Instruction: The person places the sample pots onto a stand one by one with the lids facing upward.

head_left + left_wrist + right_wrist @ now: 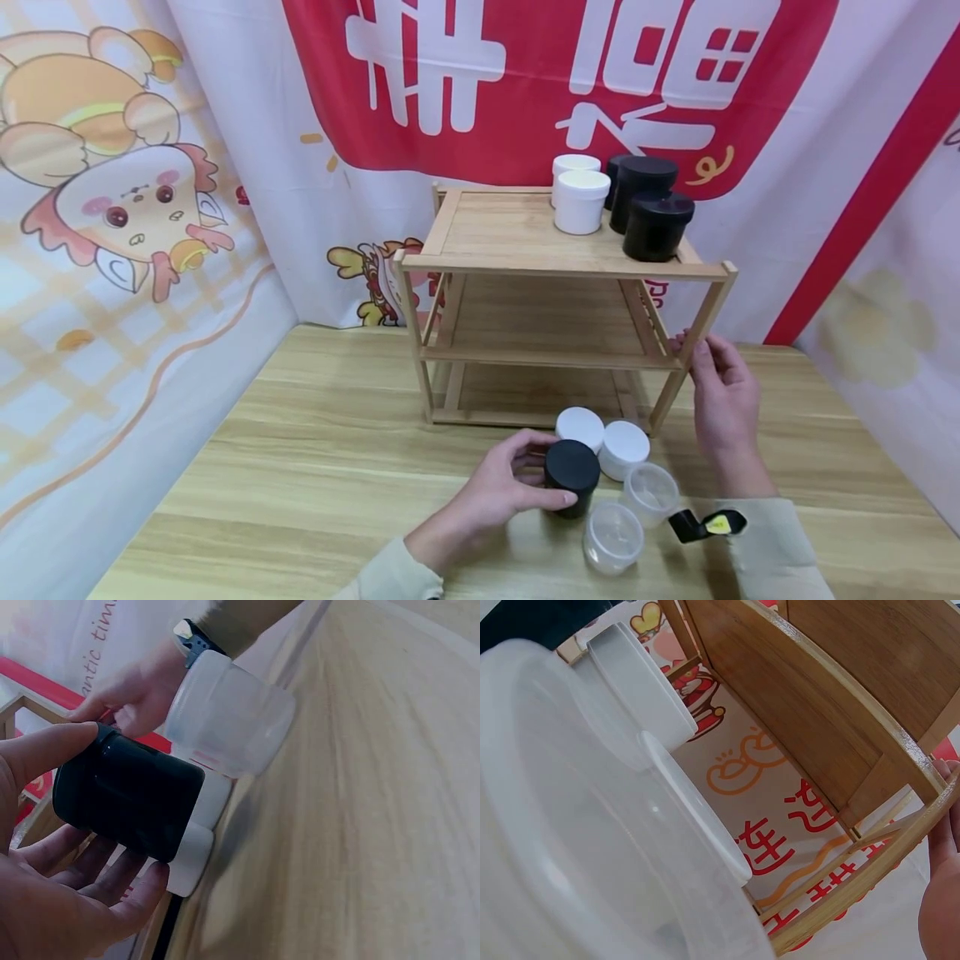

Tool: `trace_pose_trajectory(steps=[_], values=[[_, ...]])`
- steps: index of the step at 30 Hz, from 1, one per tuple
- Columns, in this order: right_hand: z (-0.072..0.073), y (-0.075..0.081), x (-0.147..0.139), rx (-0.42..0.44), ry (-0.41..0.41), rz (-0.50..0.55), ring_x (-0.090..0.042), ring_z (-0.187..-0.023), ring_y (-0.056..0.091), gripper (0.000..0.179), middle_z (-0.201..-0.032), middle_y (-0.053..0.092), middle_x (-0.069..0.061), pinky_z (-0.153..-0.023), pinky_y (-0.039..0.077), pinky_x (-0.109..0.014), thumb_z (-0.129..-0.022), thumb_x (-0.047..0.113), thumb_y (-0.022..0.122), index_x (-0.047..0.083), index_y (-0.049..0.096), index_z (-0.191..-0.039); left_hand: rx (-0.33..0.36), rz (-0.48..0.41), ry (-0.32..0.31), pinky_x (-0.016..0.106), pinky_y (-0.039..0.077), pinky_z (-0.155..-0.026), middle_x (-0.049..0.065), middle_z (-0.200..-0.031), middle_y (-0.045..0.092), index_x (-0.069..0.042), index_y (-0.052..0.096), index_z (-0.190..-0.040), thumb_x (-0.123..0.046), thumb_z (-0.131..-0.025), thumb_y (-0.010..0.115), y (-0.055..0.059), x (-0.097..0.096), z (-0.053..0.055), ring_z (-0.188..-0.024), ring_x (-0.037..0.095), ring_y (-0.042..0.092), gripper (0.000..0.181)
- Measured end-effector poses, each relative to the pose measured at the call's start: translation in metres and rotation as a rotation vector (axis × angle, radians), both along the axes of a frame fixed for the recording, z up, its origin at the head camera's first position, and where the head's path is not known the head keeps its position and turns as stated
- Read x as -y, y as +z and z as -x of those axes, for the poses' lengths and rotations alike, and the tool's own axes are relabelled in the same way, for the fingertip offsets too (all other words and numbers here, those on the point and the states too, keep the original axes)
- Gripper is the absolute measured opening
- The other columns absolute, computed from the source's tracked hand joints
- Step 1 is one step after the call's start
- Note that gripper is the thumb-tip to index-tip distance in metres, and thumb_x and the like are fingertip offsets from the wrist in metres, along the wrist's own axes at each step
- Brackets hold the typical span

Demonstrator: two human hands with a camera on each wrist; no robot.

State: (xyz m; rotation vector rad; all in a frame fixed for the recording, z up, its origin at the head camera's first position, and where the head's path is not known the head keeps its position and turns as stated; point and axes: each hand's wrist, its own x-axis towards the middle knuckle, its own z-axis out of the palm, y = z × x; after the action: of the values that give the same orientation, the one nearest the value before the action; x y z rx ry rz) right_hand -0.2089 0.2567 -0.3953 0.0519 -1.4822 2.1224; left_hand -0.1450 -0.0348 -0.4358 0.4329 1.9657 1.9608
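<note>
The left hand grips a black jar near two clear cups; the right hand holds the shelf by a leg.

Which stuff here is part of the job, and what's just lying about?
Likely in the job:
black jar in the left grip
wooden rack, right grip on its side
white jars and clear jars on the table
jars atop the rack

Probably just surroundings:
red-and-white cloth
cartoon-print cloth
</note>
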Motion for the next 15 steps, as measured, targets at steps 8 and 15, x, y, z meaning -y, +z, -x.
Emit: trace_pose_trajectory(steps=[8, 15], values=[[0.000, -0.001, -0.001, 0.007, -0.005, -0.004, -0.016, -0.112, 0.073, 0.037, -0.117, 0.073, -0.006, -0.105, 0.056, -0.019, -0.108, 0.018, 0.061, -0.003, 0.066, -0.139, 0.029, 0.002, 0.028, 0.037, 0.058, -0.104, 0.008, -0.131, 0.071, -0.011, 0.067, -0.136, -0.004, -0.081, 0.091, 0.009, 0.004, -0.001, -0.119, 0.026, 0.069, 0.061], [0.000, -0.002, 0.000, -0.006, -0.003, 0.003, -0.016, -0.112, 0.074, 0.037, -0.117, 0.073, -0.007, -0.104, 0.056, -0.020, -0.108, 0.018, 0.062, -0.004, 0.066, -0.138, -0.010, -0.009, 0.052, 0.039, 0.058, -0.107, 0.007, -0.131, 0.072, -0.010, 0.069, -0.134, -0.004, -0.081, 0.091, 0.014, 0.007, 0.001, -0.117, 0.020, 0.069, 0.059]])
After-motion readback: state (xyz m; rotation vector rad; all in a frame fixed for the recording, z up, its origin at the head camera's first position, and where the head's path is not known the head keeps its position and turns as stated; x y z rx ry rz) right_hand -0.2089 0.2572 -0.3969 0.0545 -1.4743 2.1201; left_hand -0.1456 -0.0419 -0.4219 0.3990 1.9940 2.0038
